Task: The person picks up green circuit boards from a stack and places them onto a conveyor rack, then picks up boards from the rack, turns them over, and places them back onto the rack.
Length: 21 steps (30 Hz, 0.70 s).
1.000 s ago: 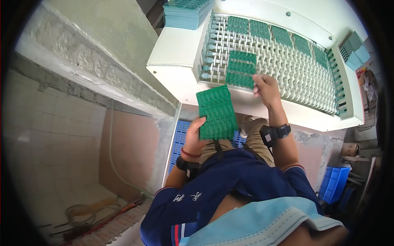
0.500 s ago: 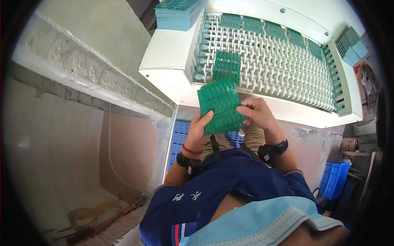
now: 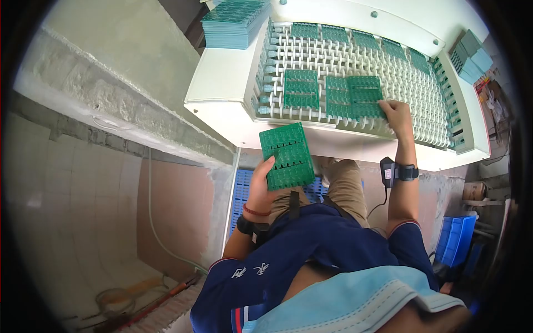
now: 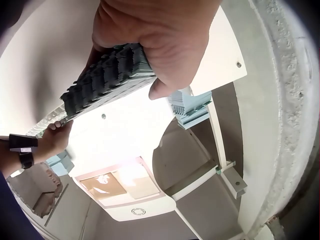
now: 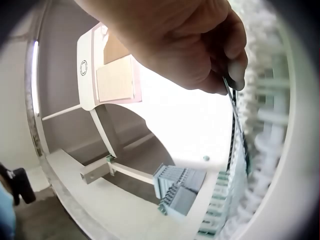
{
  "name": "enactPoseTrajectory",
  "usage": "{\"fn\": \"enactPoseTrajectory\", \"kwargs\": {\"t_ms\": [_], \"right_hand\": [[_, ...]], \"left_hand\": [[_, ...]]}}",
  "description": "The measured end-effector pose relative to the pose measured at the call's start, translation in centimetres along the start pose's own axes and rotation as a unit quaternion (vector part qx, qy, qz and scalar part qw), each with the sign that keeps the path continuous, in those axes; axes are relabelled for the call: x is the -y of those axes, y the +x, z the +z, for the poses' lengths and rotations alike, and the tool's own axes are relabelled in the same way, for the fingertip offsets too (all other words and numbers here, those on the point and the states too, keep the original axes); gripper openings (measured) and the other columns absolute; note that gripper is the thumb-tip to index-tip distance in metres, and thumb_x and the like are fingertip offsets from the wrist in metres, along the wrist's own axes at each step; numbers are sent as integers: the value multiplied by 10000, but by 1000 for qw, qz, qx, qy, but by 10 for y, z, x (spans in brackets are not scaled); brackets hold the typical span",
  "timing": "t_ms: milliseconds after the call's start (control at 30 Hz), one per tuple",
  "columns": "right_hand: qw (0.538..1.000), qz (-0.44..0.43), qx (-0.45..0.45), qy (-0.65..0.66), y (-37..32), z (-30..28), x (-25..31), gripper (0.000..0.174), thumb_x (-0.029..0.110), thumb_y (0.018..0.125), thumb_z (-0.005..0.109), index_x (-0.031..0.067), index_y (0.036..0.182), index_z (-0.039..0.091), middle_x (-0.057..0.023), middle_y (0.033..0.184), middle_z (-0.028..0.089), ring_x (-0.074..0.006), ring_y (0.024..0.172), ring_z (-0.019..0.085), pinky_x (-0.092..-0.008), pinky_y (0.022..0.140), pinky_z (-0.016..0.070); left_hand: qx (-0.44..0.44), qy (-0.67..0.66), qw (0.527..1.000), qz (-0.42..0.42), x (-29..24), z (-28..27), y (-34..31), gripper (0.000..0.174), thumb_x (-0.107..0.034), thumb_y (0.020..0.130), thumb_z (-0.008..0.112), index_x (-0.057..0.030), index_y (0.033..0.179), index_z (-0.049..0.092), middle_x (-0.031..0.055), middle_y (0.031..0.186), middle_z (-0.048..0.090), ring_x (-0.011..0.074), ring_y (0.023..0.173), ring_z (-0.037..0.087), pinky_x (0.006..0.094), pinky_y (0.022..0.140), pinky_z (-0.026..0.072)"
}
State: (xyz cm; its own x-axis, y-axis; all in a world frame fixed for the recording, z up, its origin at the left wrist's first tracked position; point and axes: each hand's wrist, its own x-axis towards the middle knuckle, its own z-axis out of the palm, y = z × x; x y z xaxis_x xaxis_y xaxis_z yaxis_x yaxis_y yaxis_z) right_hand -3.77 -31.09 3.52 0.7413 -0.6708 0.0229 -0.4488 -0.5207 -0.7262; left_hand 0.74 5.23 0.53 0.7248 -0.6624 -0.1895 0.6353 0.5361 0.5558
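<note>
The left hand (image 3: pixel 260 183) grips a stack of green circuit boards (image 3: pixel 287 156) in front of the white machine, thumb on top. In the left wrist view the same hand (image 4: pixel 155 40) holds the stack (image 4: pixel 107 80) edge-on. Over the roller bed (image 3: pixel 355 61), the right hand (image 3: pixel 398 117) pinches the right edge of a green board (image 3: pixel 366 97). Left of that board, and against or partly under it, lies another board (image 3: pixel 337 98). A further board (image 3: pixel 301 89) lies near the bed's left end. The right wrist view shows the right hand (image 5: pixel 185 45) pinching a thin board edge.
A tall board stack (image 3: pixel 230 25) stands on the machine's left top. More stacked boards (image 3: pixel 471 55) are at its right end. Several boards lie along the far side of the rollers. A concrete ledge (image 3: pixel 122 100) runs at left; a blue bin (image 3: pixel 455 240) stands at lower right.
The right hand has moved from the held stack to the rollers, farther right, with a board. Two boards now show there beside the earlier near one. The left hand still holds its stack.
</note>
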Motion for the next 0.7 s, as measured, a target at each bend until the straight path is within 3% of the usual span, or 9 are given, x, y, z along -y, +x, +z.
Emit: {"fn": "enactPoseTrajectory", "kwargs": {"t_ms": [67, 167, 300, 500, 567, 633, 700], "right_hand": [[991, -31, -86, -102, -1, -13, -13, 373, 345, 778, 581, -15, 694, 625, -131, 516, 529, -219, 507, 542, -344, 540, 412], [983, -50, -164, -60, 5, -37, -49, 358, 339, 778, 588, -15, 756, 639, -136, 533, 544, -201, 487, 512, -336, 523, 406], [986, 11, -154, -70, 11, -79, -77, 347, 329, 768, 608, -15, 784, 655, -129, 577, 583, -179, 529, 550, -321, 555, 425], [977, -10, -199, -79, -8, -81, -92, 377, 341, 756, 640, -12, 890, 652, -120, 695, 633, -169, 613, 575, -286, 608, 449], [990, -39, -117, 73, -26, -58, -76, 366, 327, 752, 661, -13, 888, 654, -84, 742, 642, -147, 621, 562, -272, 610, 453], [986, -70, 27, 151, -61, -29, -30, 348, 338, 768, 652, 14, 895, 647, 3, 680, 572, -58, 567, 468, -206, 503, 400], [943, -31, 191, 271, -89, 6, -9, 368, 357, 749, 677, 22, 895, 637, 7, 661, 569, -36, 511, 463, -180, 414, 363]], "left_hand": [[2, -3, 1000, -5, 2, -3, 2, 426, -213, 884, 400, 56, 1214, 387, 186, 1158, 506, 296, 1035, 528, 413, 885, 432], [30, -16, 999, -15, 7, -12, 7, 434, -202, 866, 414, 67, 1206, 390, 193, 1147, 511, 296, 1024, 534, 406, 877, 437], [64, -1, 998, -9, 11, -6, 10, 442, -188, 842, 435, 85, 1188, 400, 205, 1126, 521, 292, 1006, 546, 395, 851, 451], [39, 24, 998, -35, 17, 7, 11, 375, -70, 851, 440, 77, 1193, 393, 177, 1129, 524, 264, 995, 558, 359, 839, 471], [36, 45, 998, -35, 21, 12, 14, 370, -59, 854, 447, 71, 1196, 393, 172, 1128, 524, 257, 997, 556, 356, 838, 472], [38, 66, 997, -33, 25, 21, 21, 365, -48, 858, 455, 66, 1199, 393, 166, 1127, 525, 249, 999, 554, 353, 837, 472], [46, 82, 995, -25, 31, 30, 28, 361, -50, 864, 453, 62, 1202, 393, 161, 1128, 525, 243, 1003, 550, 358, 849, 465]]}}
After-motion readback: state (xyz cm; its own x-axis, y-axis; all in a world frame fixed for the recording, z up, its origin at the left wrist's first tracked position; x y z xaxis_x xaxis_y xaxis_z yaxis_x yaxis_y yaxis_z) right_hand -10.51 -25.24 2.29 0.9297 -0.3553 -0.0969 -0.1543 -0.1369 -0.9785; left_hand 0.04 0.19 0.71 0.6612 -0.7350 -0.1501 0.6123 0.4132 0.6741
